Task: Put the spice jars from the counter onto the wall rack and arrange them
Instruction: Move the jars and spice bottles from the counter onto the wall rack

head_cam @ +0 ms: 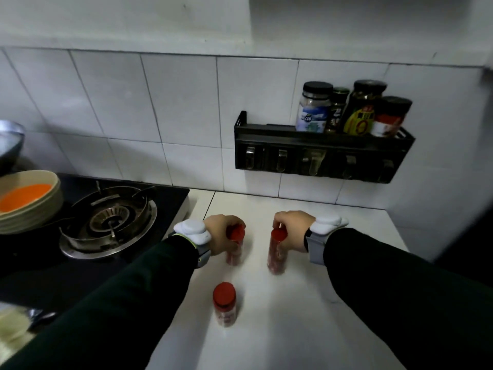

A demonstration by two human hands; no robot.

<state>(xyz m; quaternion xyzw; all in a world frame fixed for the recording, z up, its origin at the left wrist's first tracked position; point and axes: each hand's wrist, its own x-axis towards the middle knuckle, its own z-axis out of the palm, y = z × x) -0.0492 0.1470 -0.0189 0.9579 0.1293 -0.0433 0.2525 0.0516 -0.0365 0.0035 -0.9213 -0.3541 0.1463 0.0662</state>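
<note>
Black metal wall rack: four jars shelved, left half free | white tabletop: three red-capped clear spice jars outstanding | left hand fingers clasped on left jar | right hand fingers clasped on right jar | near jar untouched.

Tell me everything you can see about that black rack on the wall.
The black rack looks like dark metal and is fixed to the white tiled wall above the counter. Its top is a shallow shelf with raised ends; four jars stand upright, bunched at its right end, leaving the left part bare. Along the front below hangs a row of shiny hooks, nothing on them. Neither hand touches it.
</note>
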